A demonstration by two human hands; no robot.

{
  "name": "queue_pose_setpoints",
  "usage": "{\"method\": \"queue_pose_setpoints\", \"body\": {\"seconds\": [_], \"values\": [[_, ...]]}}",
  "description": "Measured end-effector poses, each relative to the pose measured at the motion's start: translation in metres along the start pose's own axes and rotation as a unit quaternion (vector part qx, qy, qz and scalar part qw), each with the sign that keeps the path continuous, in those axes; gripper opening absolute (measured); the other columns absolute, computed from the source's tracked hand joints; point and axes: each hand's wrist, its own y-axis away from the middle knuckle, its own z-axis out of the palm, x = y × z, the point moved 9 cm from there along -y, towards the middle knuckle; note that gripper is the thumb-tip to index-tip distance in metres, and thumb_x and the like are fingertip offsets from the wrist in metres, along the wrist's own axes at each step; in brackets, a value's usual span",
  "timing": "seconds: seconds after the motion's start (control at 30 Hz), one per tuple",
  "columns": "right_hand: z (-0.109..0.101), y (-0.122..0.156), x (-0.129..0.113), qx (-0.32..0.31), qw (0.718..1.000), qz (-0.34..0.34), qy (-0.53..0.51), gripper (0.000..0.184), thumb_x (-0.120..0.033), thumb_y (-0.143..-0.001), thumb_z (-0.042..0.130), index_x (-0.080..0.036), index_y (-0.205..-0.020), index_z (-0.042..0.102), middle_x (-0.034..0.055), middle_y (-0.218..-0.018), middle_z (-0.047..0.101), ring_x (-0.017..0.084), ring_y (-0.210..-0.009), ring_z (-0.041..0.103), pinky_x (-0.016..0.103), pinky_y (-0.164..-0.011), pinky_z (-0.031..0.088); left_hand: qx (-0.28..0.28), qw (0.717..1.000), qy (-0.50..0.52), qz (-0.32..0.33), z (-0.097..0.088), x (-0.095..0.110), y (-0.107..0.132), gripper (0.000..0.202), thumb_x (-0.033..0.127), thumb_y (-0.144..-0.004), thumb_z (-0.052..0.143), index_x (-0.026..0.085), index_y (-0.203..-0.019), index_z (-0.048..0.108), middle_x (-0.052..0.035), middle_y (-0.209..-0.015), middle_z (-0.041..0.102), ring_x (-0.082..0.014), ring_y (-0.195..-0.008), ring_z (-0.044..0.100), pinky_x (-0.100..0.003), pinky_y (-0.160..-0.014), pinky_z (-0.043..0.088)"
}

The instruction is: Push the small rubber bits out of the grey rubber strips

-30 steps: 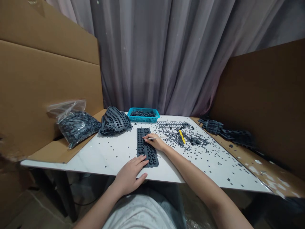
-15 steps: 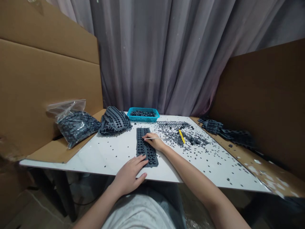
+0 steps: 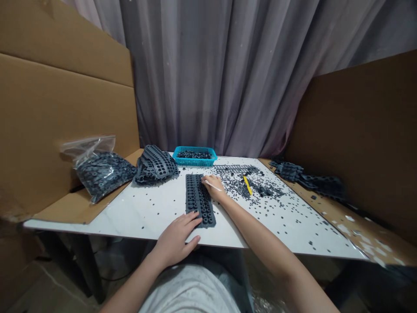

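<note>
A dark grey rubber sheet with rows of round ring-like parts lies lengthwise in front of me on the white table. My left hand rests on its near left corner, fingers stretched out and the thumb apart. At the sheet's far right edge, my right hand is closed around a thin white stick, which crosses the back of the hand. The stick's working tip is hidden by the fingers.
A blue basket of small dark parts stands at the back. Left of it are a heap of perforated sheets and a clear zip bag of rings. Right lie scattered dark bits, a yellow tool and more sheets. Cardboard walls flank the table.
My right hand has shifted slightly right and away from me, from the middle of the sheet to its far right edge, and the stick has tilted. My left hand stays put.
</note>
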Motion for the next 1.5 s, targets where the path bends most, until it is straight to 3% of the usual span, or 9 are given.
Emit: {"method": "queue_pose_setpoints", "body": {"seconds": [0.23,0.37,0.5,0.7,0.8,0.93,1.03,1.17,1.5], "values": [[-0.039,0.017,0.066,0.085,0.970,0.219,0.066,0.021,-0.031,-0.091,0.044,-0.020,-0.096,0.061,0.0061,-0.082,0.068,0.021,-0.081,0.059,0.029,-0.073,0.034,0.020,0.998,0.053,-0.010,-0.006,-0.001,-0.005,0.037,0.027,-0.089,0.048,0.024,-0.126,0.050,-0.0047,-0.134,0.050,-0.0223,-0.123,0.045,-0.041,-0.105,0.037],[-0.052,0.026,0.086,0.118,0.958,0.260,0.031,0.022,-0.031,-0.087,0.045,-0.018,-0.089,0.063,0.0067,-0.073,0.066,0.020,-0.069,0.059,0.027,-0.062,0.035,0.029,0.996,0.090,-0.005,-0.014,-0.002,-0.022,0.022,0.015,-0.086,0.049,0.022,-0.104,0.060,-0.0052,-0.106,0.061,-0.0203,-0.102,0.054,-0.035,-0.090,0.045],[-0.051,0.023,0.077,0.147,0.958,0.203,-0.137,0.020,-0.030,-0.080,0.048,-0.017,-0.075,0.063,0.0055,-0.072,0.066,0.020,-0.069,0.060,0.026,-0.060,0.040,0.008,0.996,0.091,0.011,-0.015,-0.003,-0.037,0.012,0.012,-0.084,0.050,0.019,-0.087,0.060,-0.0046,-0.091,0.059,-0.0202,-0.092,0.053,-0.033,-0.081,0.045],[-0.019,0.010,0.014,0.054,0.950,0.060,-0.301,0.017,-0.030,-0.076,0.057,-0.017,-0.077,0.067,0.0049,-0.077,0.070,0.019,-0.073,0.063,0.027,-0.067,0.047,-0.011,0.991,0.126,0.032,-0.033,-0.003,-0.032,0.008,0.016,-0.085,0.052,0.020,-0.086,0.059,-0.0025,-0.088,0.059,-0.0177,-0.088,0.053,-0.030,-0.080,0.043],[-0.005,0.010,-0.011,0.024,0.953,-0.002,-0.301,0.015,-0.026,-0.075,0.059,-0.016,-0.079,0.069,0.0062,-0.078,0.071,0.019,-0.073,0.065,0.028,-0.069,0.048,-0.027,0.991,0.125,0.042,-0.040,0.000,-0.026,0.011,0.022,-0.079,0.060,0.021,-0.090,0.060,-0.0025,-0.093,0.060,-0.0186,-0.090,0.053,-0.030,-0.080,0.044],[0.002,0.011,-0.019,0.015,0.961,-0.044,-0.273,0.015,-0.023,-0.076,0.059,-0.016,-0.082,0.071,0.0074,-0.079,0.072,0.019,-0.072,0.066,0.028,-0.067,0.049,-0.006,0.993,0.115,0.033,-0.040,-0.006,-0.028,0.018,0.026,-0.080,0.060,0.022,-0.097,0.061,-0.0050,-0.107,0.060,-0.0207,-0.101,0.054,-0.033,-0.088,0.043],[0.004,0.012,-0.022,0.005,0.961,-0.067,-0.269,0.017,-0.025,-0.079,0.058,-0.016,-0.085,0.071,0.0088,-0.084,0.072,0.020,-0.076,0.067,0.029,-0.070,0.050,0.012,0.997,0.081,0.003,-0.030,-0.019,-0.033,0.029,0.033,-0.083,0.057,0.023,-0.110,0.060,-0.0072,-0.124,0.055,-0.0238,-0.115,0.048,-0.039,-0.099,0.039],[0.004,0.013,-0.030,-0.005,0.962,-0.106,-0.251,0.016,-0.026,-0.082,0.058,-0.016,-0.088,0.070,0.0096,-0.091,0.072,0.021,-0.085,0.066,0.032,-0.079,0.050,-0.020,0.998,0.049,-0.019,-0.006,-0.030,-0.035,0.049,0.045,-0.087,0.050,0.025,-0.132,0.047,-0.0071,-0.145,0.036,-0.0271,-0.134,0.030,-0.047,-0.110,0.025],[0.016,0.015,-0.039,-0.066,0.974,-0.130,-0.172,0.015,-0.014,-0.085,0.053,-0.016,-0.098,0.061,0.0100,-0.105,0.067,0.020,-0.101,0.059,0.034,-0.087,0.047,-0.047,0.997,0.049,-0.035,0.003,-0.034,-0.033,0.052,0.048,-0.089,0.045,0.026,-0.136,0.042,-0.0057,-0.147,0.033,-0.0251,-0.137,0.025,-0.046,-0.111,0.023]]}}
